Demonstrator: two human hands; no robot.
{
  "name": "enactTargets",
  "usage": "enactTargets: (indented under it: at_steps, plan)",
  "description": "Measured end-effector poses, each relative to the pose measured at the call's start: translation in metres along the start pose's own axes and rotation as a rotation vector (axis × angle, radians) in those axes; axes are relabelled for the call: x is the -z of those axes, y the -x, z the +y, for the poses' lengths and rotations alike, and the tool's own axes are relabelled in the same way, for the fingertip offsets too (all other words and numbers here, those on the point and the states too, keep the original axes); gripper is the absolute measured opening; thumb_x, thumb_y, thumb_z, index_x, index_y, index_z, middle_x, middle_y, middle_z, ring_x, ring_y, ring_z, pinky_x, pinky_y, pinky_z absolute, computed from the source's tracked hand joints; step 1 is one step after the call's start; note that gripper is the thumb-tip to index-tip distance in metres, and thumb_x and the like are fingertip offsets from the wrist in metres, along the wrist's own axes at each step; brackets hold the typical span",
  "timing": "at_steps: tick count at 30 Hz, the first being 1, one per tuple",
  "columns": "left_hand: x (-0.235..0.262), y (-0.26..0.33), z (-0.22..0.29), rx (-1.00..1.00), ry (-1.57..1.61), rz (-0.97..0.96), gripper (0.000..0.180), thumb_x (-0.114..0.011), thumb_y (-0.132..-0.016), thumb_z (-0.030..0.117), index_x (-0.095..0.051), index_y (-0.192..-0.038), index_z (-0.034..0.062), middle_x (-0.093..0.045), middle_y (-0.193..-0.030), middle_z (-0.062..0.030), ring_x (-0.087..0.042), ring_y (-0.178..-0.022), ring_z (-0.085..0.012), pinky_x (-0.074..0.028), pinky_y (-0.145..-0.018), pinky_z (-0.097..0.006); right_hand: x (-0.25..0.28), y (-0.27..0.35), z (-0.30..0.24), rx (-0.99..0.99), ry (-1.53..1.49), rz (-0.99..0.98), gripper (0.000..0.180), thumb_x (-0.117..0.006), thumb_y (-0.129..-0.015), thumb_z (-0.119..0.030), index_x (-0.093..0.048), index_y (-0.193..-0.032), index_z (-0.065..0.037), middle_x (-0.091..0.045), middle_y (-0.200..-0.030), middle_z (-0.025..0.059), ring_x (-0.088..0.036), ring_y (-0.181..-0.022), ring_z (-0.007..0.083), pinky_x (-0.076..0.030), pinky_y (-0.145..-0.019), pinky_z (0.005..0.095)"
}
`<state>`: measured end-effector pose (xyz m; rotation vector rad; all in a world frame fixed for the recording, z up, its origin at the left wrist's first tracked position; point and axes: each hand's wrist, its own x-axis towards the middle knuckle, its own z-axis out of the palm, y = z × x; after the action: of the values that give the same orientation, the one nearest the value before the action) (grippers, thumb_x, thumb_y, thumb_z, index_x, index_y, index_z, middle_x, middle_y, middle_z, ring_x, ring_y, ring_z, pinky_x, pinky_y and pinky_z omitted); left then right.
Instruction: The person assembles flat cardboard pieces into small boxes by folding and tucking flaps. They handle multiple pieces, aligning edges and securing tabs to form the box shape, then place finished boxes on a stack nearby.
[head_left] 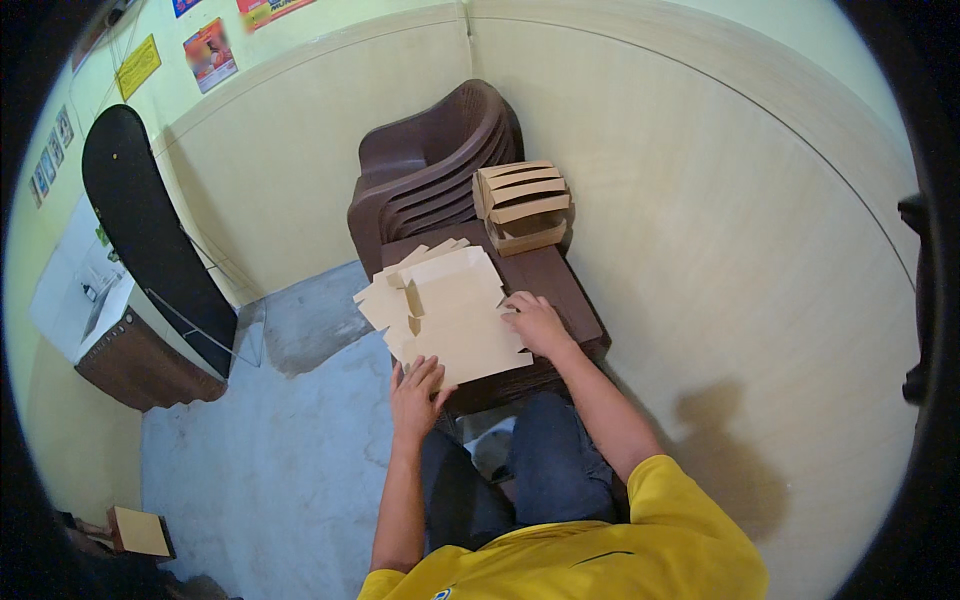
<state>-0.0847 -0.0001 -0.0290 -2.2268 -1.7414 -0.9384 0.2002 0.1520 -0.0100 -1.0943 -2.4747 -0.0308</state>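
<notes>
Brown table, fingers at flat cardboard, folded boxes behind, stacked chairs beyond

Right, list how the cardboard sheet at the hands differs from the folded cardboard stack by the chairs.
The cardboard sheet lies mostly flat; the folded stack stands taller, its walls raised. The left hand and right hand are at the sheet's edges; neither touches the stack. The sheet looks wider than the stack. Both are brownish, resting on the dark table.

Left fingers spread, right fingers bent, forearms bare
</notes>
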Motion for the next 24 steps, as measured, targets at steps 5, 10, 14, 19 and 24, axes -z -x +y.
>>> enactTargets:
  at_steps: [5,10,14,19,24]
  plan:
    - [-0.002,-0.008,0.007,0.104,-0.087,-0.015,0.033,-0.084,-0.088,0.037,-0.082,-0.109,0.0121,-0.07,-0.105,-0.006,-0.068,-0.105,-0.0267,-0.047,-0.098,-0.046,0.017,0.01,-0.008,-0.014,-0.269,-0.126,0.024,-0.074,-0.088,-0.013,-0.08,-0.111,-0.011,-0.069,-0.125,0.0053,-0.061,-0.126,0.0267,-0.045,-0.105,0.0461]
    - [0.002,-0.019,0.013,0.105,-0.125,-0.088,0.021,-0.081,-0.088,0.027,-0.081,-0.104,0.0131,-0.066,-0.094,-0.0058,-0.066,-0.096,-0.0266,-0.05,-0.084,-0.043,0.025,0.016,-0.029,0.124,-0.179,-0.125,0.021,-0.074,-0.093,-0.02,-0.078,-0.112,-0.011,-0.069,-0.117,0.0059,-0.064,-0.12,0.0276,-0.046,-0.104,0.0458]
    - [-0.001,-0.022,0.013,0.085,-0.052,-0.032,0.013,-0.078,-0.09,0.02,-0.081,-0.102,0.0136,-0.067,-0.095,-0.0045,-0.068,-0.095,-0.0262,-0.054,-0.08,-0.042,0.014,0.01,-0.045,0.151,-0.061,-0.105,0.024,-0.076,-0.095,-0.027,-0.076,-0.114,-0.013,-0.066,-0.116,0.0068,-0.062,-0.12,0.028,-0.045,-0.104,0.0467]
    - [-0.005,-0.022,0.009,0.133,-0.021,-0.019,0.012,-0.077,-0.091,0.018,-0.082,-0.101,0.0134,-0.069,-0.096,-0.0036,-0.069,-0.096,-0.0276,-0.058,-0.081,-0.042,0.003,0.006,-0.05,0.228,-0.078,-0.032,0.021,-0.075,-0.096,-0.028,-0.074,-0.111,-0.014,-0.064,-0.114,0.0066,-0.06,-0.117,0.0279,-0.045,-0.102,0.0458]
    - [-0.005,-0.025,0.006,0.182,0.041,-0.051,0.012,-0.077,-0.092,0.021,-0.083,-0.098,0.0125,-0.071,-0.095,-0.005,-0.069,-0.097,-0.0287,-0.058,-0.083,-0.043,-0.009,0.001,-0.044,0.208,-0.162,-0.032,0.016,-0.072,-0.098,-0.028,-0.075,-0.105,-0.013,-0.066,-0.111,0.0054,-0.061,-0.115,0.0267,-0.046,-0.1,0.0451]
